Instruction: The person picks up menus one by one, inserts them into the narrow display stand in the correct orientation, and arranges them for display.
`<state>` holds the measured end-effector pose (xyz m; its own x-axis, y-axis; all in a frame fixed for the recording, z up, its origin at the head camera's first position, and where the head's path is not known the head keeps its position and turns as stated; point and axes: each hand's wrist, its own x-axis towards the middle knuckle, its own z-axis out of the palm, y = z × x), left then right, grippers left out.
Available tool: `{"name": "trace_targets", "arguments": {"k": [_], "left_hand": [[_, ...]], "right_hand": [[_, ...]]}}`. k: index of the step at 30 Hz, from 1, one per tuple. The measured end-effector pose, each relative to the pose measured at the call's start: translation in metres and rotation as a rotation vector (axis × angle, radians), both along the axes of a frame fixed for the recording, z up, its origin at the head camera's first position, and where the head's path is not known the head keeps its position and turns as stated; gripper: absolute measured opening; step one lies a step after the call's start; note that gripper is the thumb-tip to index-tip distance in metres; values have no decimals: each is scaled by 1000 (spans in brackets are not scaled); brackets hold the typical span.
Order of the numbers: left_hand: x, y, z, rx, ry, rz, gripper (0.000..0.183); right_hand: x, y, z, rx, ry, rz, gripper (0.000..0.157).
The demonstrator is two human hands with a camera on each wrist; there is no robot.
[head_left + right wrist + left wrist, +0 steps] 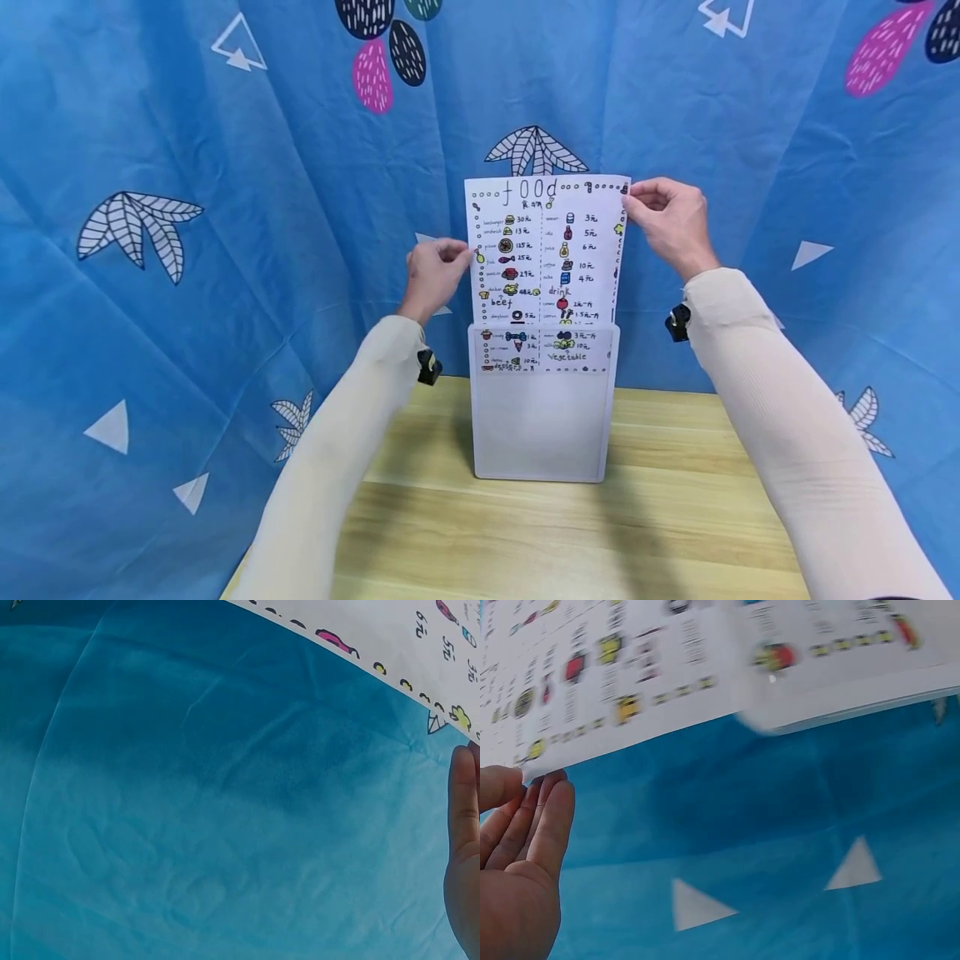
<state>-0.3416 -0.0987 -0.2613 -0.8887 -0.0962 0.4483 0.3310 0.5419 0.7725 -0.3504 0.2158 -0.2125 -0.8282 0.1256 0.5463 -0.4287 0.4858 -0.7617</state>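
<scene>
A white menu sheet (525, 271) headed "food", with small coloured drawings and prices, stands upright in the head view. Its lower part shows through the front of a frosted, clear-edged display stand (538, 429). My left hand (435, 273) pinches the sheet's left edge about midway up its exposed part. In the left wrist view, the thumb and fingers (556, 814) meet at the paper's edge. Higher up, my right hand (671, 223) pinches the right edge near the top corner. Only part of that hand enters the right wrist view, beside the sheet (420, 645).
The stand rests on a light wood-grain table (450, 533). Behind and to the sides hangs a blue cloth (225, 333) printed with leaves, triangles and coloured drops. Both forearms in cream sleeves reach in from the front, with a small black device (429, 367) at the left wrist.
</scene>
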Motion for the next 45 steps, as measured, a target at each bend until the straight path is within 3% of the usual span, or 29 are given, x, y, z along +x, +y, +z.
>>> {"name": "trace_targets", "arguments": {"k": [7, 14, 21, 32, 45], "left_hand": [[-1, -1, 38, 8, 85, 21, 21], [0, 1, 55, -3, 128, 28, 22], [3, 4, 57, 2, 173, 16, 19], [1, 1, 51, 33, 200, -11, 26], [2, 2, 49, 33, 216, -54, 40]], "right_hand": [[1, 0, 0, 14, -7, 2, 25], [4, 0, 3, -24, -28, 34, 24], [5, 3, 8, -84, 8, 63, 19], [7, 3, 5, 19, 15, 21, 37], [6, 5, 3, 17, 31, 25, 34]]}}
